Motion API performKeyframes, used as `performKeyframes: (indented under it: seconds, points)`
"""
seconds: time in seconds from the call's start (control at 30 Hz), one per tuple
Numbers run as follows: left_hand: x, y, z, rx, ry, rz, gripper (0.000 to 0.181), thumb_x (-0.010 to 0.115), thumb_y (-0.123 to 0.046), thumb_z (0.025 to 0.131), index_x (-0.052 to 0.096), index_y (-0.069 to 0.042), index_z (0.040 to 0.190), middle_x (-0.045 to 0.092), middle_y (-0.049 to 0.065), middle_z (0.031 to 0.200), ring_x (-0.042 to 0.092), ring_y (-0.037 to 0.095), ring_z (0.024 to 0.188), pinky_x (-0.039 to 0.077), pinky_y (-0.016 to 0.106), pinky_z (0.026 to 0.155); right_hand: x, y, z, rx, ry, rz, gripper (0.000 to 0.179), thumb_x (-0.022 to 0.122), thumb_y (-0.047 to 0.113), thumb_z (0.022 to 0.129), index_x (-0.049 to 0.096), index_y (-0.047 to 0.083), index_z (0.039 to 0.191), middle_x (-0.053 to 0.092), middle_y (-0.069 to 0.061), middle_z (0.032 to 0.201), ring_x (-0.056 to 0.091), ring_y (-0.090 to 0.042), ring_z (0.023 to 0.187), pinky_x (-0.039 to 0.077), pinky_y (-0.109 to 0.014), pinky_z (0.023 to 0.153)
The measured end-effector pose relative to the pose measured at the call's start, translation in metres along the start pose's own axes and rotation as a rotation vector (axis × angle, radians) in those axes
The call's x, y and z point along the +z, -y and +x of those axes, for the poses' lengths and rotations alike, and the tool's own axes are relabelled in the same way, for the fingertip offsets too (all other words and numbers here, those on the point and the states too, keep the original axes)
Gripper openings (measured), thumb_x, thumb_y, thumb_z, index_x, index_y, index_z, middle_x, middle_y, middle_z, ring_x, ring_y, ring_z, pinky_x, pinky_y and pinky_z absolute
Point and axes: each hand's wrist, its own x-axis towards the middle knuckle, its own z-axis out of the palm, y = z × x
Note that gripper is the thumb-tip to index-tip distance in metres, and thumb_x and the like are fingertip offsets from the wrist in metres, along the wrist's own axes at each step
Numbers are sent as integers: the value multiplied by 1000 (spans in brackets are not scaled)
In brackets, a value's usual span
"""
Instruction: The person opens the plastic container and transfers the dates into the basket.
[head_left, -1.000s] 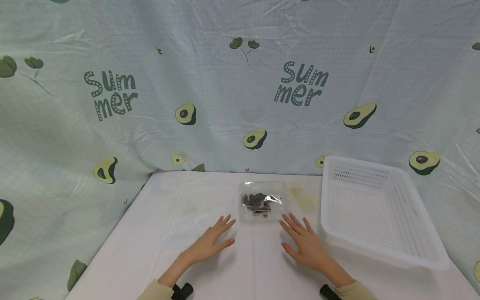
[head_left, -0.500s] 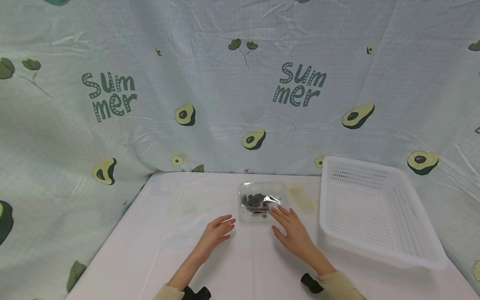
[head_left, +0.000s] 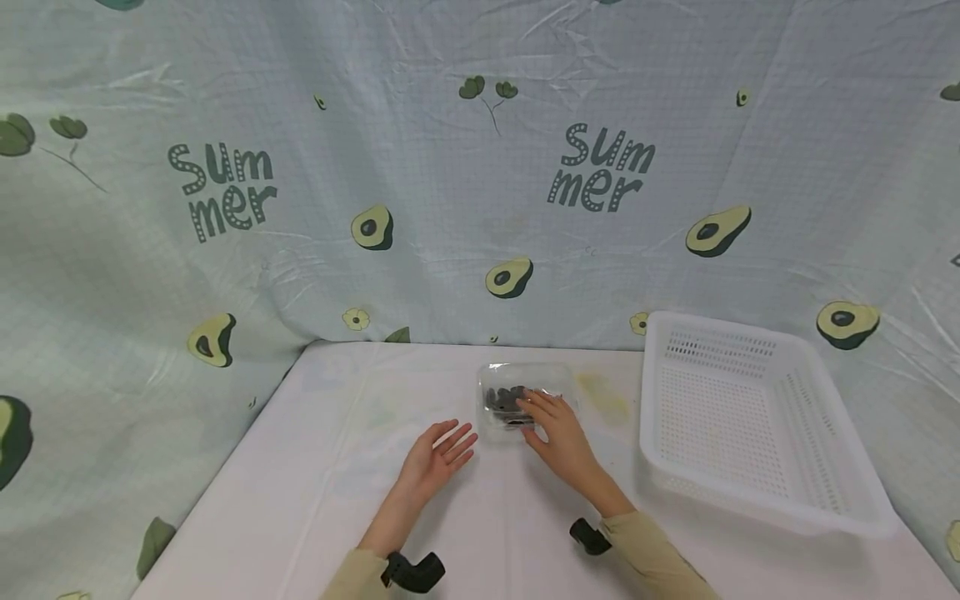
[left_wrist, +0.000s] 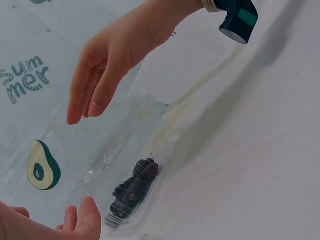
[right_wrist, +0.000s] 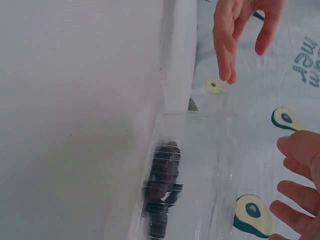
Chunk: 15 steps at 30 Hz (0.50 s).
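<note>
Clear box (right_wrist: 200, 175), dark contents (head_left: 504, 400) inside, far-middle of surface (head_left: 360, 450). Left hand (head_left: 431, 467), right hand (head_left: 558, 437) apart, gripping nothing; right above box, left near-left. One-sided push might slide box.

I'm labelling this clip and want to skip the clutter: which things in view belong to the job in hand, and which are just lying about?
Likely in the job:
- clear plastic container, nearest both hands
- dark lumpy pieces inside it
- left hand, right hand

Apparently just there:
- white perforated basket, untouched
- avocado-print sheet behind
</note>
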Motion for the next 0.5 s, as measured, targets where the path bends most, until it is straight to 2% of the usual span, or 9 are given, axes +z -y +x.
performKeyframes:
  seconds: [0.1,0.23,0.4,0.5]
  points:
    - [1,5,7,-40,-74,-109,51,32,-25,96,21,3,137,31,23,140,32,34,131,25,41,109,8,-1,5,25,21,-7,40,71,10,74,61,5,113,54,-16,124,49,-35,116,37,-53,94]
    - [7,10,14,-83,-155,-187,40,35,-25,94,33,-1,127,43,11,124,38,28,126,29,37,105,17,-1,10,28,36,0,39,70,14,75,61,7,113,53,-16,126,47,-35,118,37,-54,94]
    - [16,15,20,-104,-155,-201,40,35,-24,95,35,1,127,41,12,122,33,29,127,32,36,101,27,-3,17,6,43,-30,38,70,17,76,61,10,113,54,-16,125,46,-35,119,37,-53,94]
    - [20,18,24,-112,-152,-198,39,37,-23,95,36,1,126,43,12,118,37,29,124,34,36,99,34,-4,20,-9,51,-55,36,70,18,76,62,11,111,56,-14,123,48,-33,118,37,-51,95]
